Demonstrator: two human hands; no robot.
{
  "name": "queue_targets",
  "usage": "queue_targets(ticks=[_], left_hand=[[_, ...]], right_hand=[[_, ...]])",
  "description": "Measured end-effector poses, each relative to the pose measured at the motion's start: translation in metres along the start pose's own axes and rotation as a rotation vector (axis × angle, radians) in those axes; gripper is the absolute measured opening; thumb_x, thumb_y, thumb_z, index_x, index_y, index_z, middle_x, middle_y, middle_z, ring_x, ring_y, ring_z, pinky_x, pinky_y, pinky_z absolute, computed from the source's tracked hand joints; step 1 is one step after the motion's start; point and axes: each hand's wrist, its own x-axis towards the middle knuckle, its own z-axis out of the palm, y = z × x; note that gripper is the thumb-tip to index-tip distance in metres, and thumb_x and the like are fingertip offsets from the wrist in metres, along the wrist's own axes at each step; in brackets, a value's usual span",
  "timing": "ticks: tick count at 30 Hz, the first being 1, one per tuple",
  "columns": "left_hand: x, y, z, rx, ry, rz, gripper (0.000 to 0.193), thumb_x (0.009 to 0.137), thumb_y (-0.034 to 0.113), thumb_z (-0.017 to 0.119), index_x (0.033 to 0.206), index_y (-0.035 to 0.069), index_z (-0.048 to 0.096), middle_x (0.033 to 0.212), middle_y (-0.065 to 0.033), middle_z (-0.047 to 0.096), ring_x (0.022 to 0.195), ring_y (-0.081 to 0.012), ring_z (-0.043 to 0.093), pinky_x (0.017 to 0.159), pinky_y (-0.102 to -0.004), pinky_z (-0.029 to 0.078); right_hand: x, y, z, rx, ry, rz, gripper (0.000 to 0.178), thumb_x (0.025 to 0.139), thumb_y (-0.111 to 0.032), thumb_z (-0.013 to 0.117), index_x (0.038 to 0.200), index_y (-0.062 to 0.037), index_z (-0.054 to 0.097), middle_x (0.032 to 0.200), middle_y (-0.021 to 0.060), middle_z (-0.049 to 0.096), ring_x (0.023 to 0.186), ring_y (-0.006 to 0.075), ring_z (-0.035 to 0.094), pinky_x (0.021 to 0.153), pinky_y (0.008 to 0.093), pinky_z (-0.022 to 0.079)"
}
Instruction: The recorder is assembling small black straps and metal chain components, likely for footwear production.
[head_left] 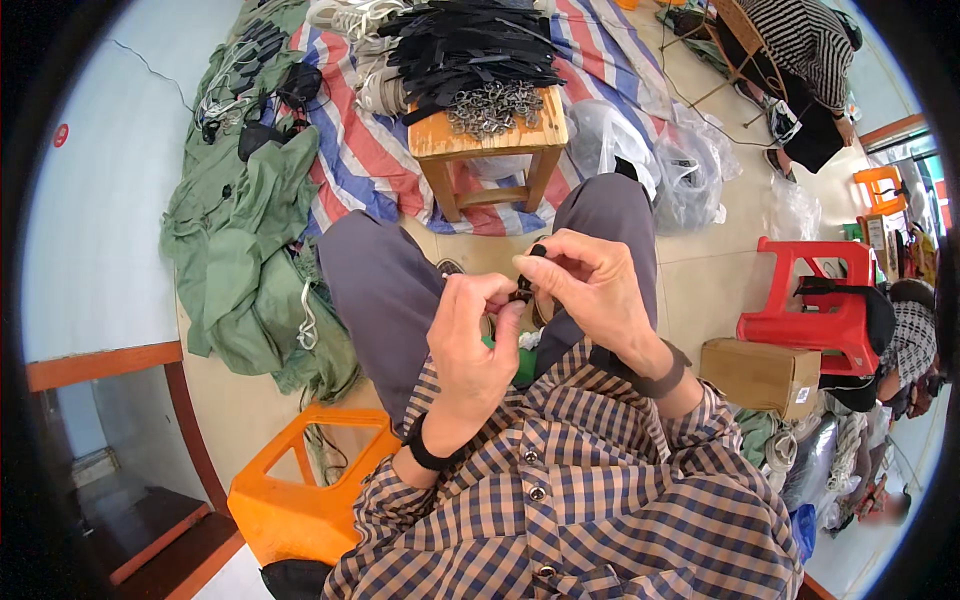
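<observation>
Pinching a small black strap [521, 290] between thumb and fingers, the left hand [470, 350] and the right hand [603, 300] meet above the lap, the strap held off any support between them; its finer detail is too small to tell. Beyond the knees, a wooden stool [438, 138] carries a pile of black straps [470, 50], with silvery metal clasps [495, 107] heaped at its near side. Rumpled green cloth [235, 275] lies to the left, and a cardboard box [750, 372] sits near a red stool [840, 325] on the right.
</observation>
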Motion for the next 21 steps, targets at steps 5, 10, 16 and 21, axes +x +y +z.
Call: queue_targets(ticks=[5,10,16,21], left_hand=[[-0.004,0.007,-0.003,-0.036,-0.093,-0.290,0.028,0.073,-0.008,0.062,0.098,0.002,0.052,0.081,-0.0093,0.056,0.063,-0.0173,0.057,0.061,-0.0265,0.048],[-0.011,-0.004,-0.001,-0.280,-0.089,-0.409,0.024,0.083,0.000,0.060,0.104,0.002,0.048,0.085,-0.0079,0.056,0.070,-0.0148,0.060,0.066,-0.0266,0.050],[0.001,0.005,-0.008,-0.517,-0.172,-0.486,0.019,0.091,0.007,0.053,0.106,0.000,0.044,0.091,-0.0078,0.054,0.077,-0.0159,0.063,0.068,-0.0256,0.052],[0.001,0.005,-0.006,-0.604,-0.194,-0.467,0.017,0.091,0.007,0.054,0.102,0.000,0.043,0.090,-0.0077,0.054,0.077,-0.0163,0.063,0.069,-0.0266,0.053]], right_hand=[[0.001,-0.002,-0.001,-0.009,-0.008,0.114,0.016,0.082,-0.011,0.067,0.080,0.0039,0.062,0.067,0.0018,0.060,0.059,0.0041,0.054,0.052,0.0208,0.042],[0.002,0.001,0.001,0.022,0.034,0.092,0.016,0.082,-0.012,0.067,0.081,0.0038,0.062,0.068,0.0025,0.061,0.060,0.0046,0.054,0.052,0.0218,0.044],[0.000,0.004,0.006,-0.087,0.037,-0.042,0.012,0.083,-0.009,0.065,0.083,0.0019,0.063,0.066,0.0021,0.059,0.057,0.0043,0.055,0.050,0.0202,0.043],[-0.002,-0.005,0.002,-0.047,0.011,0.073,0.014,0.082,-0.012,0.066,0.083,0.0024,0.063,0.069,0.0038,0.061,0.059,0.0043,0.055,0.051,0.0215,0.043]])
